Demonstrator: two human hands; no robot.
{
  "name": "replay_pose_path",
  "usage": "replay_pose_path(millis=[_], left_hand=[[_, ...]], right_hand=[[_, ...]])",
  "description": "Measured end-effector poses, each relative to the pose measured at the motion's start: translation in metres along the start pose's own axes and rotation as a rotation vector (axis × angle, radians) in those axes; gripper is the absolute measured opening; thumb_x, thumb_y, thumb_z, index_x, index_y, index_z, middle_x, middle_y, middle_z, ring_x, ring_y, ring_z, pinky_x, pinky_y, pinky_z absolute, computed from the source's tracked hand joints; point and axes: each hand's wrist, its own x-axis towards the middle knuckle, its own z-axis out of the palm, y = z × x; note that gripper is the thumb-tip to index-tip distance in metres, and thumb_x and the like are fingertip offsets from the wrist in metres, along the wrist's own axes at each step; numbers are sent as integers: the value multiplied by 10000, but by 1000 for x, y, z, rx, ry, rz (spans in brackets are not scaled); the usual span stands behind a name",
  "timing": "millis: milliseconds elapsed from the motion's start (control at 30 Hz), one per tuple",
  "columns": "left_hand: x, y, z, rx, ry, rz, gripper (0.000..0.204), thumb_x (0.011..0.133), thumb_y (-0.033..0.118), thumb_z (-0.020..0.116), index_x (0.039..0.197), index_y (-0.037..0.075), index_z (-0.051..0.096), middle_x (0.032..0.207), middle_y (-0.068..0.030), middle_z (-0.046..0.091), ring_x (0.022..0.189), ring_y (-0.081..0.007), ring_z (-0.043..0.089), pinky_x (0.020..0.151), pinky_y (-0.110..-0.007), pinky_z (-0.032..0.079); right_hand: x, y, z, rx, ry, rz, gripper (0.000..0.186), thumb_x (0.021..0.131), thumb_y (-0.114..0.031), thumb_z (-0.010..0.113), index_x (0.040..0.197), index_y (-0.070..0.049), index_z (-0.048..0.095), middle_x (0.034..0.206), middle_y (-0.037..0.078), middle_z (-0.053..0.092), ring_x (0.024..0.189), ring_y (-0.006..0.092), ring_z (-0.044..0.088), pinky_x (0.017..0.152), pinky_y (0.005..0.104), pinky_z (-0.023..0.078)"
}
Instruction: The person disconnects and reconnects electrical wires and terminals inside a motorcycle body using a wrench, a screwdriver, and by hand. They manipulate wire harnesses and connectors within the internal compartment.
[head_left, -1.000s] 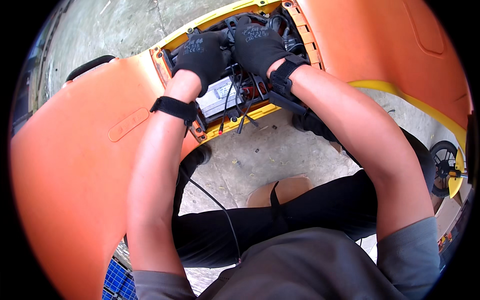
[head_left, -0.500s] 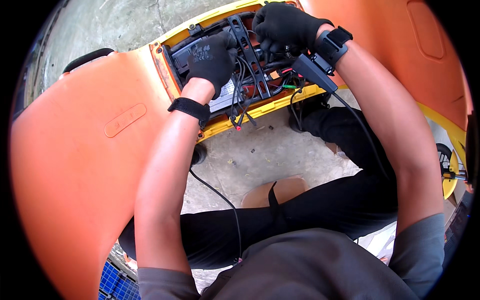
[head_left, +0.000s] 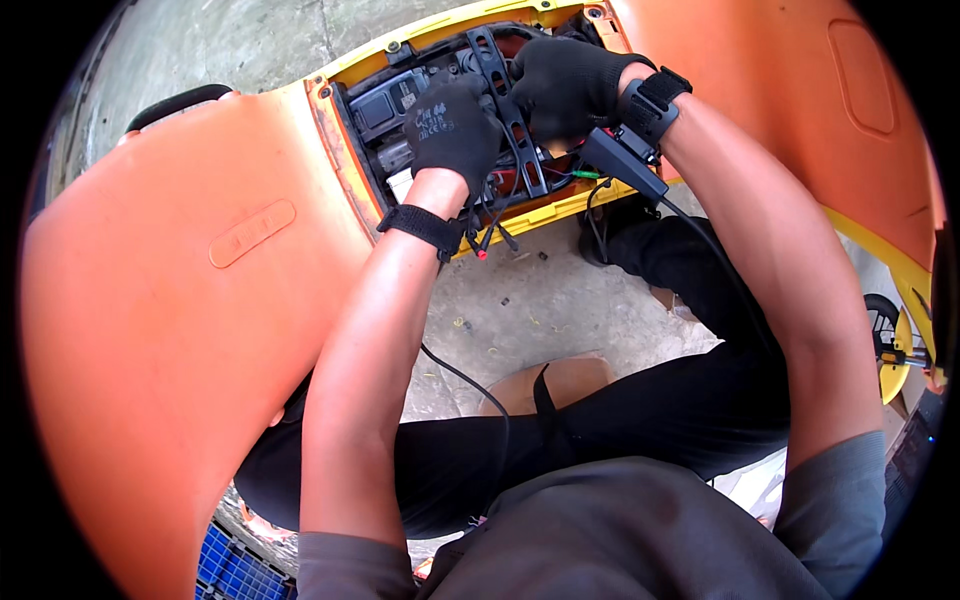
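Both my hands wear black knit gloves and reach into the open bay of an orange shell (head_left: 200,330) edged by a yellow frame (head_left: 560,213). My left hand (head_left: 455,125) is closed just left of a slotted black metal bracket (head_left: 518,130). My right hand (head_left: 565,90), also curled closed, is against the bracket's right side. The fingertips of both hands are hidden, so what they grip cannot be made out. Beside the left hand sits a grey-black box with a label (head_left: 385,105). Thin black cables (head_left: 485,235), one red-tipped, hang over the near edge.
A green connector (head_left: 585,174) lies among wires at the bay's right. A black box-shaped device (head_left: 622,160) with a cable hangs by my right wrist. A black handle (head_left: 178,108) stands on the shell's far left. Below are concrete floor (head_left: 480,320) and a brown flat piece (head_left: 580,375).
My left hand has moved right toward the bracket, uncovering the labelled box. My right hand has come down and nearer along the bracket.
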Motion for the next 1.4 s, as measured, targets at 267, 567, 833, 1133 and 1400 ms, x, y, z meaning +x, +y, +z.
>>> replay_pose_path(millis=[267, 567, 833, 1133, 1400], left_hand=[[-4, 0, 4, -60, 6, -13, 198, 841, 45, 584, 984, 17, 718, 1054, -236, 695, 1110, -428, 618, 970, -500, 491], [-8, 7, 2, -14, 29, -80, 153, 840, 97, 656, 970, 41, 714, 1056, -210, 676, 1031, -408, 644, 898, -472, 518], [-35, 8, -17, 49, 268, 69, 175, 807, 157, 728, 974, 112, 702, 963, -106, 693, 935, -320, 654, 819, -440, 520], [-9, 0, -11, 222, 46, 132, 148, 799, 72, 615, 912, 106, 703, 929, -88, 706, 978, -302, 652, 849, -445, 512], [-3, -4, 5, 183, 89, 176, 132, 764, 58, 632, 865, 107, 701, 883, -95, 694, 923, -317, 653, 804, -443, 530]], right_hand=[[1, 7, 2, 162, -118, 45, 191, 595, -287, 721, 705, -132, 741, 713, 52, 699, 813, 253, 659, 742, 393, 540], [15, 17, 34, 655, -120, 403, 278, 647, -282, 691, 835, -99, 784, 836, 87, 708, 803, 237, 682, 715, 357, 565], [7, 16, 30, 881, -45, 445, 261, 775, -210, 650, 941, -35, 748, 780, 115, 704, 722, 232, 691, 602, 366, 559], [6, 4, 13, 834, -44, 523, 190, 918, -49, 567, 1087, 16, 626, 674, 100, 690, 464, 174, 629, 399, 309, 474], [-1, 14, 18, 763, -28, 354, 208, 940, -153, 580, 904, -4, 720, 699, 43, 709, 492, 117, 622, 468, 244, 489]])
